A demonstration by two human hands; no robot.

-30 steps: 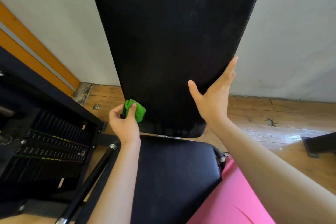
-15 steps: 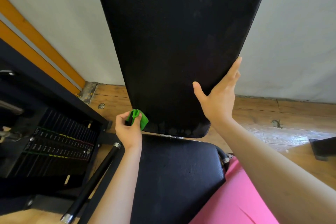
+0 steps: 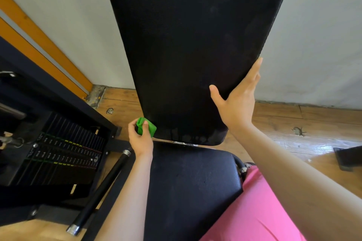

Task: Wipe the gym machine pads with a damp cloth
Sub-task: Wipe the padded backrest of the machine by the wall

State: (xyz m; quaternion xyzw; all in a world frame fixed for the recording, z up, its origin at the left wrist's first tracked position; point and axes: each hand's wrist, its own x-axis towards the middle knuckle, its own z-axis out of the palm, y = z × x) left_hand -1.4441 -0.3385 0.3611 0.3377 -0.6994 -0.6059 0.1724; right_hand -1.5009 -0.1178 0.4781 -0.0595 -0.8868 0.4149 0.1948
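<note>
A tall black back pad stands upright in the middle, with wet patches near its bottom edge. Below it lies the black seat pad. My left hand grips a bunched green cloth against the back pad's lower left corner. My right hand lies with straight fingers along the back pad's lower right edge, thumb spread across the front face.
A black weight stack in its frame stands to the left. A black bar with a metal tip slants beside the seat. Wooden floor runs to a white wall behind. A dark object lies at the right edge.
My left hand has slid the green cloth down the pad's left edge to the bottom corner. My right hand has stayed on the right edge.
</note>
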